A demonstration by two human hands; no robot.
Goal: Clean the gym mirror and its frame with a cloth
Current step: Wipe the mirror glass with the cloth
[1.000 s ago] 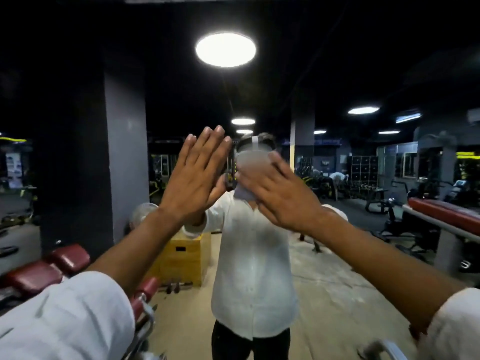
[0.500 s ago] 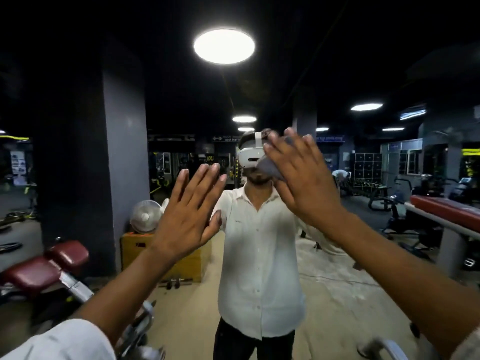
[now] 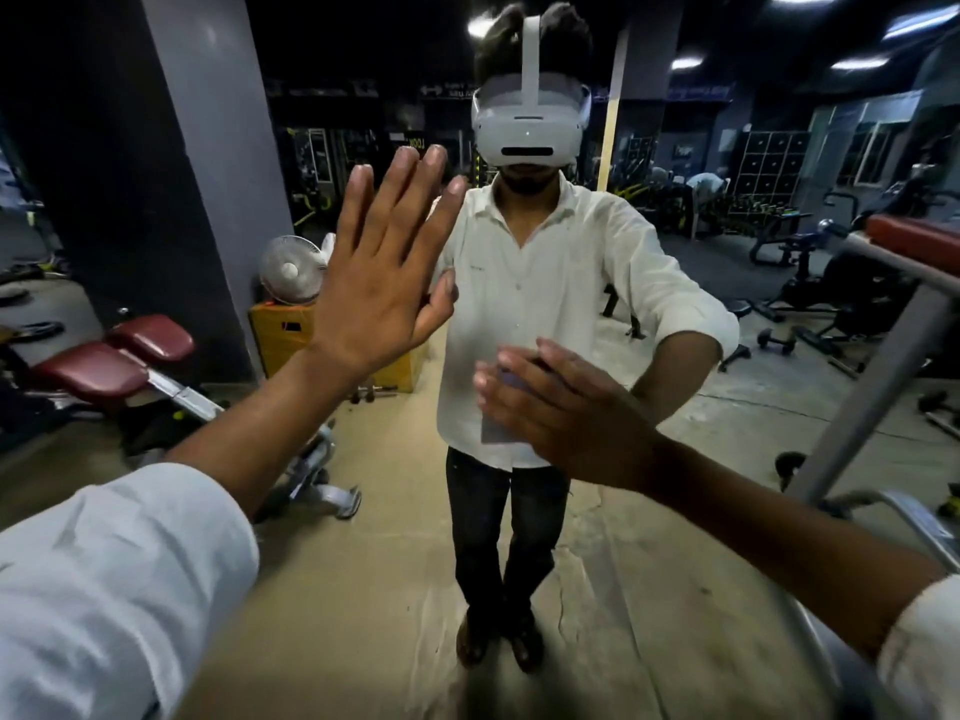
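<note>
I judge the step: wiping the large glass gym mirror [image 3: 675, 537]. Grips: left hand [image 3: 379, 283] flat, spread; right hand [image 3: 566, 413] pressing pale blue-grey cloth [image 3: 492, 429], fingers straight. Next: even sweeps.

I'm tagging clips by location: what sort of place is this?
Most likely a gym: red padded benches, dumbbells on the floor and exercise machines at the right.

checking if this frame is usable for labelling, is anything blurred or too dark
Head view: the right hand and the cloth under it are motion-blurred, the left hand is sharp; head view: the scene is dim, the ceiling lights blow out, and the wide lens tilts the pillar.
</note>
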